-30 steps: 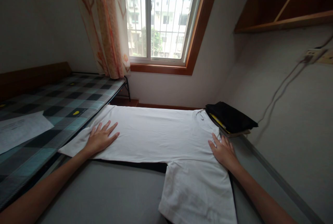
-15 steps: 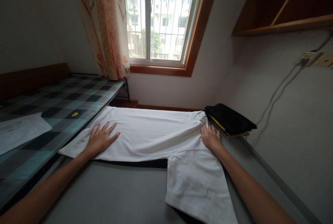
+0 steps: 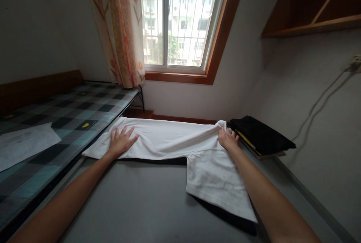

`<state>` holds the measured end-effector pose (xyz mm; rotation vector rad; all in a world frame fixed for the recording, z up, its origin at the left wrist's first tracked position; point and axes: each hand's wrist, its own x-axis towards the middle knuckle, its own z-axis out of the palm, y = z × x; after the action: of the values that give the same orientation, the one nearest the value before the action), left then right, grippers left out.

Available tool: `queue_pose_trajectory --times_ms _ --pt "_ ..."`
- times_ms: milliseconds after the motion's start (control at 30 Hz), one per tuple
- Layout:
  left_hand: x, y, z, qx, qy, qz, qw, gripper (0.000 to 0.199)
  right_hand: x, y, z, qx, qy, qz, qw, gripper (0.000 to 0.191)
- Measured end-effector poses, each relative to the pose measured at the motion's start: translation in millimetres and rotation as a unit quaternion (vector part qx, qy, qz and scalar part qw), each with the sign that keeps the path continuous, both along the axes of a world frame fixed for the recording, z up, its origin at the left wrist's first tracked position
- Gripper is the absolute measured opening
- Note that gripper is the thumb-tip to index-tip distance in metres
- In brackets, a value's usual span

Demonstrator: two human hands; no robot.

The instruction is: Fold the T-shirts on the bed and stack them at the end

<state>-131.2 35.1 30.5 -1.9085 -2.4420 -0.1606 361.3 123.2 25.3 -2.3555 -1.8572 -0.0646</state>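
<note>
A white T-shirt (image 3: 166, 137) lies spread sideways on a grey tabletop (image 3: 132, 198), with one short sleeve (image 3: 214, 175) pointing toward me. Dark fabric (image 3: 160, 161) shows from under its near edge and under the sleeve. My left hand (image 3: 122, 141) presses flat on the left part of the shirt, fingers spread. At the right end, by the bunched collar, my right hand (image 3: 228, 138) rests on the cloth with its fingers slightly bent and apart. Soft creases run across the shirt between my hands.
A black folded item (image 3: 262, 134) sits on a stack just beyond my right hand, near the wall. To the left is a bed with a checked mattress (image 3: 93, 104) and a paper sheet (image 3: 28, 143). A window (image 3: 180, 28), curtain (image 3: 121, 32) and wall shelf (image 3: 310, 25) surround the table.
The shirt has slid away from me toward the table's far edge, both hands moving with it. More dark fabric shows under the sleeve. The view has shifted slightly left.
</note>
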Motion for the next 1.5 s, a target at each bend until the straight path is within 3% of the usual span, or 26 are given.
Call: queue_pose_trajectory --times_ms 233,467,633,733,833,900,1000,1133,1233,1367,1500 --pt "-1 20 -1.5 -0.006 -0.002 -0.014 1.000 0.070 -11 -6 10.7 0.062 -0.027 -0.034 0.997 0.051" --pt "-4 21 -4.5 -0.001 -0.007 -0.019 1.000 0.073 12 -21 27.7 -0.031 0.047 -0.067 0.996 0.053" --pt "-4 21 -5.9 0.006 0.007 -0.017 1.000 0.070 24 -38 28.6 -0.048 0.042 -0.076 0.995 0.049" --pt "-5 22 -7.6 0.008 0.008 -0.018 1.000 0.069 17 -49 24.7 -0.022 0.008 -0.058 0.998 0.046" --pt "-6 23 -8.2 0.003 0.003 -0.017 1.000 0.069 11 -57 20.1 0.054 -0.039 -0.055 0.996 0.044" --pt "-6 23 -7.9 0.001 0.000 -0.017 1.000 0.069 10 -60 17.1 0.117 -0.069 -0.030 0.990 0.040" --pt "-5 23 -7.2 0.001 -0.004 -0.019 1.000 0.069 10 -61 11.5 0.163 -0.074 0.060 0.982 0.036" --pt "-4 21 -6.3 0.016 -0.006 -0.028 0.999 0.065 3 -62 1.4 0.079 -0.031 0.126 0.988 0.043" --pt "-1 18 -5.5 0.049 0.000 -0.068 0.996 0.057 -2 -66 -3.3 0.034 -0.031 0.126 0.991 0.049" --pt "5 17 -6.5 0.102 0.001 -0.180 0.978 0.049 -6 -74 -2.6 0.065 -0.051 0.131 0.988 0.050" --pt "12 18 -10.6 0.084 -0.026 -0.237 0.967 0.050 -9 -80 -2.0 0.058 -0.055 0.169 0.982 0.049"
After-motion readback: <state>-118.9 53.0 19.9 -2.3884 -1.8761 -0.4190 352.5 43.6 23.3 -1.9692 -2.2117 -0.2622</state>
